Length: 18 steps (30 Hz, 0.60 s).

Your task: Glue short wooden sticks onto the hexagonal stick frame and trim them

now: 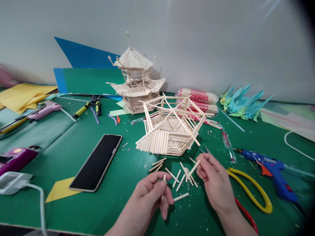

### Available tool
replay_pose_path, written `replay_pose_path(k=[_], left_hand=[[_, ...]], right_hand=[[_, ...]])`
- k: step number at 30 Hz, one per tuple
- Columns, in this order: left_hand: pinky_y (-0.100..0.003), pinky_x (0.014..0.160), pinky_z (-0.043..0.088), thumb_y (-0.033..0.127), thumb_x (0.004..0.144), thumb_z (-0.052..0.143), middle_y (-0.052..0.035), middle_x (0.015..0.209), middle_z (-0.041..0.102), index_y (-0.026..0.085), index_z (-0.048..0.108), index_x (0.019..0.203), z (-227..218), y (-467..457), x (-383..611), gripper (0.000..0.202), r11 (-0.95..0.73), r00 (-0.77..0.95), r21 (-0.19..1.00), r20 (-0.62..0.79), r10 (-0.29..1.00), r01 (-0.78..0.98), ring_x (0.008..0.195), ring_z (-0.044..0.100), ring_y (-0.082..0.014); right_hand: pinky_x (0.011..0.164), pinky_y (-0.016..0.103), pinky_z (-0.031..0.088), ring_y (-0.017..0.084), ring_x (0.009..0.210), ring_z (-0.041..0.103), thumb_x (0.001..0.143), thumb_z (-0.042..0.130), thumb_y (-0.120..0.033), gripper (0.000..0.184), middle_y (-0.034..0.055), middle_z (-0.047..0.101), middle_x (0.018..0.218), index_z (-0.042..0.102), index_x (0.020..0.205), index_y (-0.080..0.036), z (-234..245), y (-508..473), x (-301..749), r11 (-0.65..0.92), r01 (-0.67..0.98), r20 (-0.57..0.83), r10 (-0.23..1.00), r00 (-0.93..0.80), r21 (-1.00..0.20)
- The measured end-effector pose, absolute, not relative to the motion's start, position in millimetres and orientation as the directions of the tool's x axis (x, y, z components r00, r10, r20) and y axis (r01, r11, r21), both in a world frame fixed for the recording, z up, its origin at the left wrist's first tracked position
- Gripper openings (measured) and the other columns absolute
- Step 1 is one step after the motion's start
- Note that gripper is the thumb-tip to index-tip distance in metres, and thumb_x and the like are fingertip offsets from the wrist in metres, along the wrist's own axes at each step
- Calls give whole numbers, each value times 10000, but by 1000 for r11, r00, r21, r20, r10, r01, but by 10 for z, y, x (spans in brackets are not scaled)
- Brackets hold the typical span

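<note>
Between thumb and fingers, my left hand [154, 195] pinches a short wooden stick [164, 178] held nearly upright. My right hand [214, 182] grips another short wooden stick [195, 167], tilted down to the left. Several cut stick pieces [177, 178] lie loosely on the green table between and beyond my hands. Just past them stands a partly covered frame of wooden sticks [169, 127], with one sloping panel of sticks side by side at its front left. Behind it rises a tiered stick pagoda [136, 78] with a pointed roof.
A blue glue gun [273, 173] and yellow-and-red-handled pliers [256, 188] lie at the right. To the left are a phone [97, 164], a pink glue gun [45, 109] and wire cutters [90, 106]. Bundled sticks [197, 95] and teal folded paper [246, 101] sit near the wall.
</note>
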State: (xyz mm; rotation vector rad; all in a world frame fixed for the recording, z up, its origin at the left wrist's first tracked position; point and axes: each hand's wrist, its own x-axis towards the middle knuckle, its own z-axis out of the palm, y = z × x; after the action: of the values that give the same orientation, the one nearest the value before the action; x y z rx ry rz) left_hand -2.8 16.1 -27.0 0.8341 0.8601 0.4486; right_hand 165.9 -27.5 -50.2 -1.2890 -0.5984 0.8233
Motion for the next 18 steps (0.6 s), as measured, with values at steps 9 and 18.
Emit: replay_pose_path(k=[9, 18], left_hand=[[-279, 532, 384, 208, 877, 335, -52, 632, 584, 177, 533, 732, -171, 206, 575, 247, -664, 782, 619, 125, 611, 420, 567, 516, -174], [-392, 608, 409, 34, 787, 380, -156, 821, 570, 73, 602, 811, -317, 375, 1306, 227, -910, 872, 233, 283, 400, 342, 790, 507, -287]], right_hand=[[413, 198, 235, 66, 448, 292, 775, 542, -235, 161, -67, 344, 496, 509, 627, -181, -272, -440, 2075, 397, -117, 146, 572, 807, -910], [416, 185, 281, 64, 466, 333, 743, 580, -206, 124, -54, 403, 528, 534, 630, -181, -278, -626, 2107, 347, -152, 80, 573, 816, -925]])
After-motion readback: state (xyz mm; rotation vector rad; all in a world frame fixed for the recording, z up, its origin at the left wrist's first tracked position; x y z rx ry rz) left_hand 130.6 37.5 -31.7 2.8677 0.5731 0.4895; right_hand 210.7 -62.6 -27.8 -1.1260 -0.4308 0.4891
